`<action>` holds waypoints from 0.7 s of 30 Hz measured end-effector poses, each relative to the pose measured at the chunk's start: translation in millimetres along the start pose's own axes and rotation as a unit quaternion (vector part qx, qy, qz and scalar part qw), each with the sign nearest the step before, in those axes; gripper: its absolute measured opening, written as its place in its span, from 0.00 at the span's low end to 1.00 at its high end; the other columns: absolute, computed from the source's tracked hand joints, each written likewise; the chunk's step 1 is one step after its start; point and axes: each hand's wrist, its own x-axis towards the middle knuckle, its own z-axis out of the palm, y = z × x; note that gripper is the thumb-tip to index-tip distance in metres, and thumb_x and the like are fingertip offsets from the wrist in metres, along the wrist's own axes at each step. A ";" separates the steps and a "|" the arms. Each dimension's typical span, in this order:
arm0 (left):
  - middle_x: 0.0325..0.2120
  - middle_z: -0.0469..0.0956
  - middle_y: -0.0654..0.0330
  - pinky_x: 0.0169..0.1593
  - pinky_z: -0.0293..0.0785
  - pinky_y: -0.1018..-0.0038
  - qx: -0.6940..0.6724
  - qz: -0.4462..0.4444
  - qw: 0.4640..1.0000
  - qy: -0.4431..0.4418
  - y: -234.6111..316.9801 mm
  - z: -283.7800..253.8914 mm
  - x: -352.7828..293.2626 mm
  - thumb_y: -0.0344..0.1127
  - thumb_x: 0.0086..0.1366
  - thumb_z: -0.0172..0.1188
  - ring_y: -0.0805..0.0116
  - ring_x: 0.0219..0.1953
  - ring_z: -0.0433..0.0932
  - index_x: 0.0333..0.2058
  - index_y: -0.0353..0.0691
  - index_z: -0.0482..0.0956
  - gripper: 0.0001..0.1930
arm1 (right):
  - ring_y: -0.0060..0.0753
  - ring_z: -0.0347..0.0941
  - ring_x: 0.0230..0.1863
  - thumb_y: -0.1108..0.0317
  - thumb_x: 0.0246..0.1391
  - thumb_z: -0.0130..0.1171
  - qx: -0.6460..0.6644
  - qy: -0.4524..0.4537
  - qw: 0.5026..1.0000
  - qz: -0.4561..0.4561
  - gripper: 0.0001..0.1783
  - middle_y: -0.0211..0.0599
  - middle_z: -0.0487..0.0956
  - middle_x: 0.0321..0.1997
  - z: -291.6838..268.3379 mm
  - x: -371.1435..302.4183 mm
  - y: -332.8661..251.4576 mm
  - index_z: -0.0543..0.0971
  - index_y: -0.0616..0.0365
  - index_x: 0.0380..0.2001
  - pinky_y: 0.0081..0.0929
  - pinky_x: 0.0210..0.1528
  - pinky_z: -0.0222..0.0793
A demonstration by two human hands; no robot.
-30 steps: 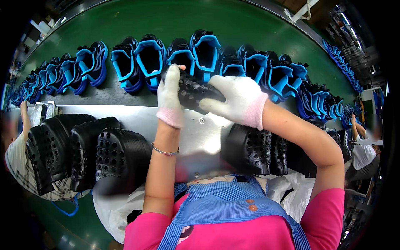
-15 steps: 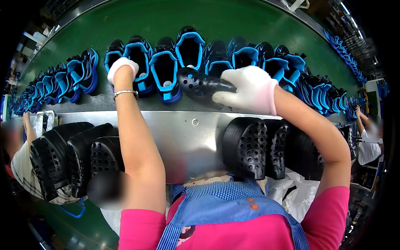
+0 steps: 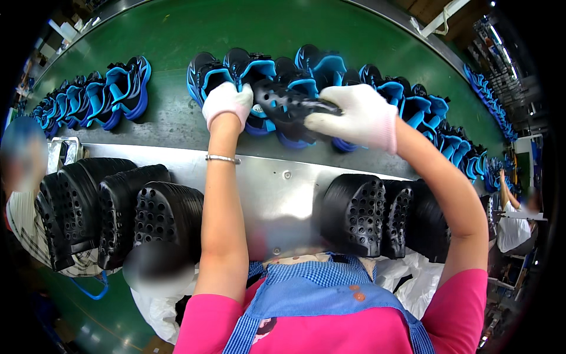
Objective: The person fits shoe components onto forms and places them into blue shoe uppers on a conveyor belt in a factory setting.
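Holding a black perforated piece (image 3: 286, 105) at upper centre of the frame, the right hand (image 3: 356, 117) has its grip around one end; the left hand (image 3: 228, 104) is at black-and-blue shoes (image 3: 204, 72), its grip I cannot tell.

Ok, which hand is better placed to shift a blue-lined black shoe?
Probably the left white-gloved hand: it's at the shoes, while the right hand grips a glossy black perforated insert.

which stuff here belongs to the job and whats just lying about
In the job:
black perforated piece, in the right hand
black-and-blue shoes, at the left hand
similar stacked black pieces, likely

Apparently just around:
white plastic sheeting
white post
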 end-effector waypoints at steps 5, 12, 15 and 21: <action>0.48 0.75 0.52 0.57 0.68 0.63 -0.202 0.183 0.893 0.358 -52.6 46.2 -25.7 0.33 0.57 0.61 0.51 0.51 0.73 0.46 0.40 0.78 0.16 | 0.38 0.77 0.26 0.47 0.51 0.63 0.009 -0.048 0.999 0.003 0.24 0.46 0.79 0.23 7.8 42.9 -45.5 0.80 0.63 0.28 0.31 0.33 0.72; 0.56 0.67 0.50 0.62 0.62 0.59 -0.272 0.125 0.882 0.364 -68.7 69.2 -61.5 0.31 0.57 0.64 0.49 0.58 0.66 0.54 0.39 0.71 0.25 | 0.36 0.76 0.29 0.39 0.52 0.57 -0.074 -0.145 0.987 0.019 0.33 0.43 0.80 0.25 23.1 118.8 -73.7 0.82 0.66 0.32 0.32 0.36 0.72; 0.57 0.67 0.51 0.60 0.64 0.59 -0.281 0.102 0.886 0.354 -66.1 68.2 -59.3 0.31 0.58 0.64 0.49 0.58 0.66 0.53 0.40 0.72 0.23 | 0.38 0.77 0.29 0.40 0.49 0.57 -0.154 -0.147 0.977 0.021 0.33 0.43 0.80 0.25 22.4 147.0 -91.2 0.83 0.66 0.32 0.32 0.36 0.72; 0.57 0.66 0.50 0.59 0.65 0.57 -0.278 0.082 0.885 0.365 -72.0 67.2 -57.5 0.30 0.57 0.64 0.46 0.56 0.67 0.52 0.40 0.72 0.23 | 0.52 0.80 0.42 0.52 0.52 0.52 -0.250 -0.099 0.961 0.063 0.23 0.52 0.82 0.38 75.7 181.7 -136.7 0.84 0.60 0.35 0.39 0.47 0.76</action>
